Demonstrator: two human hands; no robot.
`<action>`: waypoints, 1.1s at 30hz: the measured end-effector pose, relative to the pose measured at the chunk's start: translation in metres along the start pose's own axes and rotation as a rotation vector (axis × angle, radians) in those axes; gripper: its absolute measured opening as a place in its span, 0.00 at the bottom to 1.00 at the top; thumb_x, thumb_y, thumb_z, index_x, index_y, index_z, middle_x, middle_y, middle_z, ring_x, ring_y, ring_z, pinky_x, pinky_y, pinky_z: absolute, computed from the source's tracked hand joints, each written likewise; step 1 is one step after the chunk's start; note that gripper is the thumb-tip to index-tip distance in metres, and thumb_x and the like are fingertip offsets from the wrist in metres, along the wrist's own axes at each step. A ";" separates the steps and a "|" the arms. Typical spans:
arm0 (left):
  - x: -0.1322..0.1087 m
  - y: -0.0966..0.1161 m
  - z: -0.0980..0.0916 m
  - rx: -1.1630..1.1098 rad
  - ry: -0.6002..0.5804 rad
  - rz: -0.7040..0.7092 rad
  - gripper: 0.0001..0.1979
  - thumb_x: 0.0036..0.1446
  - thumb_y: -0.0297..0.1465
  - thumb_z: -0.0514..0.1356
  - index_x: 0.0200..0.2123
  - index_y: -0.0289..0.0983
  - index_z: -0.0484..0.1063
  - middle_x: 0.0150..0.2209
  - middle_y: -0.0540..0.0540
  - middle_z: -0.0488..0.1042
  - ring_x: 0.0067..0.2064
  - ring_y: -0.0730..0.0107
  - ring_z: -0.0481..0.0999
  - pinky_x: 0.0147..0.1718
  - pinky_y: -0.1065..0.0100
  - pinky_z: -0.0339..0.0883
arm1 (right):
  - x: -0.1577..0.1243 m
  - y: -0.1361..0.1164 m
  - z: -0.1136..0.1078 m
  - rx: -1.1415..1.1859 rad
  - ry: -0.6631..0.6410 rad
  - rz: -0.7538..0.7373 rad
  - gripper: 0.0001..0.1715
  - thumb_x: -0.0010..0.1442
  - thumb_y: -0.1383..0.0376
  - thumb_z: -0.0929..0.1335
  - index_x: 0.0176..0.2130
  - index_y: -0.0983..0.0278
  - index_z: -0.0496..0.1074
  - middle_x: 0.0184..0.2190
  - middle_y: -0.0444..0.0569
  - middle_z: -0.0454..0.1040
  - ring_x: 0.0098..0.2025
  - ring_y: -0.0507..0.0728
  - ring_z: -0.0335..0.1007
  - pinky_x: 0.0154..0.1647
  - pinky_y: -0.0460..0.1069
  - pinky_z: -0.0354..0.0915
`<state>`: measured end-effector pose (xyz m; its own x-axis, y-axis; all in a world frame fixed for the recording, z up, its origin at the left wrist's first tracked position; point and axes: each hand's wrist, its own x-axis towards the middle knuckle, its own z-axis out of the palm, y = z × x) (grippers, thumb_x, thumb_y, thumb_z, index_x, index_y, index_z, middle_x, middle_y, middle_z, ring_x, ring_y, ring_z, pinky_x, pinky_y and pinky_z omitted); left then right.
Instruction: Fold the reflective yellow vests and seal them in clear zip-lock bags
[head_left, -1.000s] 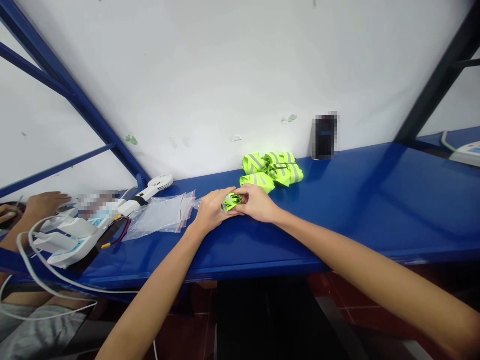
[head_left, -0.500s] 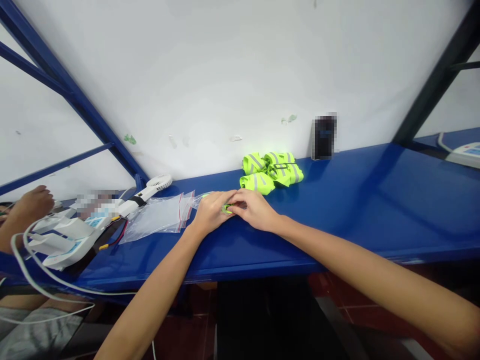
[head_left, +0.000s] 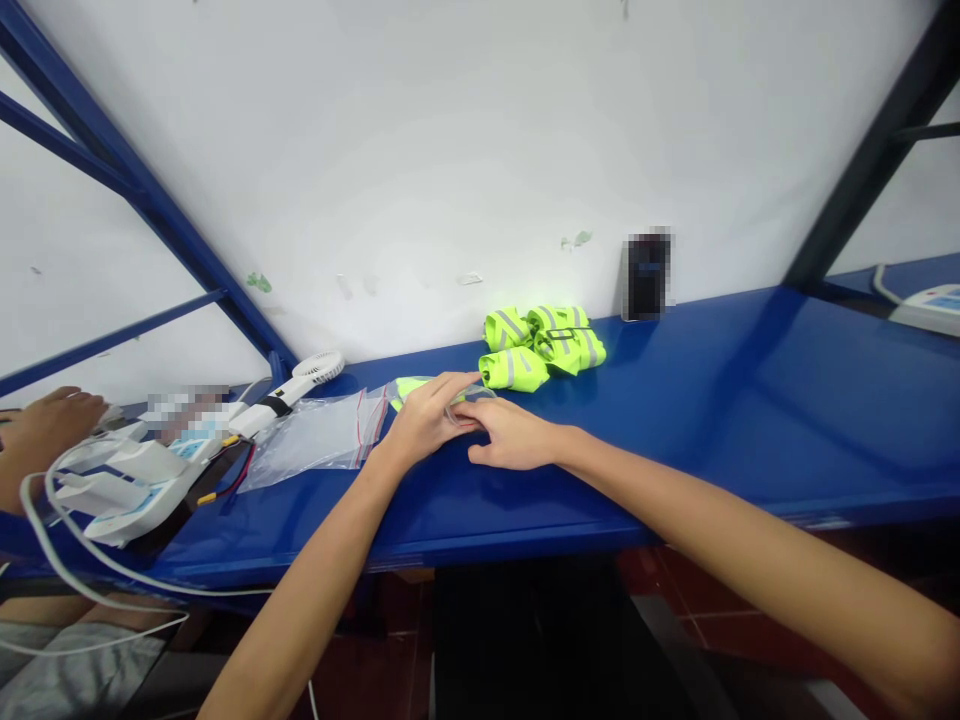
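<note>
My left hand [head_left: 427, 418] is closed around a clear plastic bag [head_left: 481, 390] with a bright yellow-green folded piece [head_left: 407, 386] in it, low over the table. Most of the bag is hidden under the hand. From the right, my right hand [head_left: 519, 436] meets it, with fingers stretched toward the bag's open edge and the thumb apart; its fingertips are partly covered by the left hand. Just behind the hands lie several rolled yellow-green reflective vests [head_left: 570, 348]. Left of my left hand are flat zip bags [head_left: 322, 432] with red seal lines.
The blue table [head_left: 712, 420] runs along a white wall. At left stand a white handheld fan [head_left: 319, 368], white devices [head_left: 139, 490], cables and a red-black lead [head_left: 238, 474]. A co-worker's hand [head_left: 64, 420] is at far left. A dark blurred box [head_left: 646, 275] leans on the wall.
My right hand has gone from bent, pinching fingers to straightened ones with the thumb apart. More of the clear bag and the yellow-green piece now shows behind my left hand.
</note>
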<state>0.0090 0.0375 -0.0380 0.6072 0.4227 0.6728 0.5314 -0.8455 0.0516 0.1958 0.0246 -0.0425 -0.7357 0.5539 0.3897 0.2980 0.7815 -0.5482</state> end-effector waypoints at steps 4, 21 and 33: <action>0.002 -0.003 -0.009 0.005 0.017 0.005 0.33 0.53 0.41 0.65 0.60 0.38 0.63 0.54 0.37 0.72 0.55 0.55 0.72 0.54 0.56 0.67 | 0.002 -0.001 0.004 0.089 0.111 -0.004 0.08 0.55 0.72 0.66 0.38 0.65 0.69 0.32 0.45 0.72 0.29 0.52 0.64 0.32 0.47 0.60; 0.023 0.009 -0.036 -0.504 -0.452 -0.853 0.30 0.55 0.50 0.59 0.55 0.38 0.68 0.21 0.52 0.69 0.21 0.69 0.69 0.21 0.69 0.62 | 0.005 0.012 -0.038 0.355 0.368 0.328 0.11 0.55 0.61 0.70 0.33 0.67 0.74 0.25 0.46 0.72 0.25 0.51 0.64 0.27 0.47 0.59; 0.033 -0.039 -0.011 -0.968 -0.907 -0.852 0.17 0.43 0.39 0.69 0.36 0.35 0.79 0.32 0.43 0.79 0.32 0.67 0.76 0.29 0.70 0.69 | -0.016 0.037 -0.035 -0.261 0.049 0.195 0.15 0.67 0.63 0.60 0.41 0.65 0.75 0.33 0.51 0.77 0.31 0.55 0.69 0.31 0.48 0.55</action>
<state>0.0017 0.0808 -0.0104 0.6650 0.6112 -0.4292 0.5398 0.0038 0.8418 0.2395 0.0543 -0.0431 -0.6214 0.7083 0.3349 0.5807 0.7033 -0.4100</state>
